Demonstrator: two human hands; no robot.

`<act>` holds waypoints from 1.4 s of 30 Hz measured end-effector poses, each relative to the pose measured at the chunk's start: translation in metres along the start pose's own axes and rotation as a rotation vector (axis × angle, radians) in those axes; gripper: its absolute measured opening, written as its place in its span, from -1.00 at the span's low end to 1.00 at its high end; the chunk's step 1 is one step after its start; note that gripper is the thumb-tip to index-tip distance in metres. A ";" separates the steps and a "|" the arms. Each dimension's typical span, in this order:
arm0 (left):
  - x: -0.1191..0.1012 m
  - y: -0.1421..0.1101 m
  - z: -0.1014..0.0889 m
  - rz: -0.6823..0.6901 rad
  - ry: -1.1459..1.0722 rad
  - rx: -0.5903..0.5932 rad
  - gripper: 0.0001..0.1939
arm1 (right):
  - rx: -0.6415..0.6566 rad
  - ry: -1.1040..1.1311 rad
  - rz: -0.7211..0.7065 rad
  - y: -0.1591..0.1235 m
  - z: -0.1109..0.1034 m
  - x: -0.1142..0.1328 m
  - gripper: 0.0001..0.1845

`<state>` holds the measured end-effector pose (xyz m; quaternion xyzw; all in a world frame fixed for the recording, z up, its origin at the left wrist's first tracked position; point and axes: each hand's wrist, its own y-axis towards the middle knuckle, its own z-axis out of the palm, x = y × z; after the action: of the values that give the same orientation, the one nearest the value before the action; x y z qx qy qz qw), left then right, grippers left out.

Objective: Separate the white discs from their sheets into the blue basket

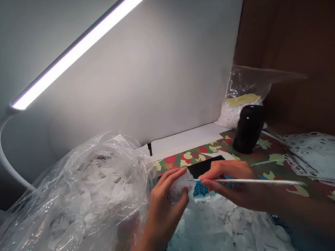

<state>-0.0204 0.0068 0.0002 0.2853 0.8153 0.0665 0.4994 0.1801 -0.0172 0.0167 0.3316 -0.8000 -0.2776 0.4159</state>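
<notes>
In the head view, my left hand (165,204) has its fingers and thumb curled round a thin, whitish translucent piece (177,188). Pinched in my right hand (230,183) is a slim pale rod with a fine pointed tip (255,180), its long end reaching out to the right. The tip meets or nearly meets the piece at my left fingertips. Below both hands lies a heap of flat white translucent discs (218,230) in a blue perforated basket (201,188), whose sides are mostly hidden.
A large clear plastic bag (81,202) of white pieces fills the left. A lit lamp (83,46) slants overhead. At right stand a black cylindrical object (248,129) and a smaller bag (230,113). Sheets with round holes (329,161) lie on the patterned table cover (293,191).
</notes>
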 end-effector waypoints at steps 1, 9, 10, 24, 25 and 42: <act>0.001 0.000 0.000 -0.030 -0.028 -0.007 -0.57 | 0.001 0.003 0.002 0.000 0.000 0.001 -0.93; 0.003 0.003 -0.002 -0.169 -0.235 0.046 -0.79 | 0.027 -0.001 0.047 -0.002 0.002 -0.006 -0.92; 0.002 0.003 -0.002 -0.181 -0.236 0.046 -0.78 | 0.034 -0.002 0.052 -0.002 0.002 -0.006 -0.92; 0.001 0.001 -0.002 -0.121 -0.112 0.010 -0.61 | 0.146 -0.022 -0.040 0.000 0.002 -0.005 -0.88; 0.001 0.001 -0.002 -0.121 -0.110 0.010 -0.61 | 0.149 -0.030 -0.048 0.001 0.001 -0.004 -0.87; 0.000 -0.001 -0.001 -0.067 -0.112 0.044 -0.57 | 0.107 -0.013 0.021 -0.003 0.004 -0.011 -0.85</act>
<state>-0.0210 0.0062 0.0006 0.2722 0.7964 0.0158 0.5399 0.1829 -0.0105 0.0072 0.3430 -0.8199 -0.2322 0.3952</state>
